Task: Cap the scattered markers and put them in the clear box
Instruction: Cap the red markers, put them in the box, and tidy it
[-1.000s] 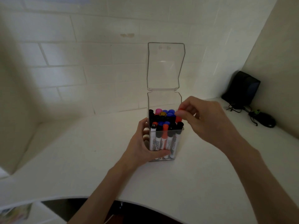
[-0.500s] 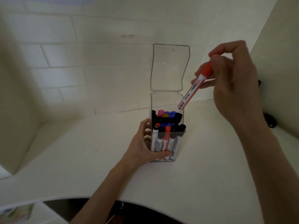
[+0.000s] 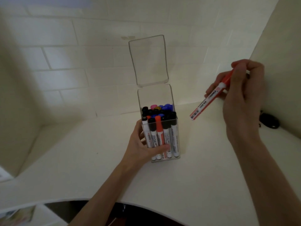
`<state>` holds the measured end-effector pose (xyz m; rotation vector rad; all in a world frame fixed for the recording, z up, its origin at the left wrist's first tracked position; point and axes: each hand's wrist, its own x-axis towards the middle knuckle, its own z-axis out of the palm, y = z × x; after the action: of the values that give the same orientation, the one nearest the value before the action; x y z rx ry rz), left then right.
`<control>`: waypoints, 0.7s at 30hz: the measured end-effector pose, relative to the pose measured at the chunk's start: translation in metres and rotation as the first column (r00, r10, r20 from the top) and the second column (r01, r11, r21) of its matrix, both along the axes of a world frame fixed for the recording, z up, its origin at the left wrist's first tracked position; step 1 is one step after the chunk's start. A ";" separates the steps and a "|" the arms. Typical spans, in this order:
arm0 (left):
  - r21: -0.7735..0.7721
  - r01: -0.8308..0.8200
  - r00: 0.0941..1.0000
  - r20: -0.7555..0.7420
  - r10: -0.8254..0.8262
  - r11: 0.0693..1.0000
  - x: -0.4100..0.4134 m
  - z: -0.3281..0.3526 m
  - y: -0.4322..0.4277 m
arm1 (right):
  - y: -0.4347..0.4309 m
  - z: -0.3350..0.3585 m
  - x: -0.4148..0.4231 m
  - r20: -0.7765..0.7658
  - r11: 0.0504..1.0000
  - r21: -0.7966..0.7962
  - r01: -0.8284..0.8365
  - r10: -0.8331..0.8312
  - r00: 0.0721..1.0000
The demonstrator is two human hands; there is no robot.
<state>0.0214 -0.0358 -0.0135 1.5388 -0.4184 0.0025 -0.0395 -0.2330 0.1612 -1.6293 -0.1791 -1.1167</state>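
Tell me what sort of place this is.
Probably a desk nook in an office or classroom: a white desk set against a painted block wall, a clear box packed with whiteboard markers, and a dark mouse in the corner.

Left hand (image 3: 141, 145): forearm reaching up from the lower edge, palm wrapped around the clear box (image 3: 160, 128), thumb lying across its near face and fingers curled round its left side. Right hand (image 3: 239, 95): forearm rising from the lower right corner, hand raised off the surface and well apart from the left, back toward the camera, fingers pinched on the capped end of a red marker (image 3: 210, 98) that slants down to the left.
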 end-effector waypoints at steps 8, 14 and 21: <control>0.011 0.027 0.999 -0.022 -0.026 1.000 -0.002 0.003 -0.006 | 0.008 0.003 -0.006 0.022 0.995 0.047 -0.082 0.081 0.996; 0.045 0.051 0.999 -0.012 -0.050 0.998 -0.008 0.003 -0.008 | 0.009 -0.003 -0.001 0.048 0.989 0.117 -0.090 0.085 0.995; 0.063 0.031 0.998 0.048 -0.034 0.998 -0.005 0.011 -0.012 | 0.011 -0.001 0.000 0.056 0.987 0.088 -0.137 0.132 0.990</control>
<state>0.0164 -0.0473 -0.0021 1.5955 -0.4862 0.0020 -0.0398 -0.2225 0.1606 -1.4869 -0.2629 -1.0475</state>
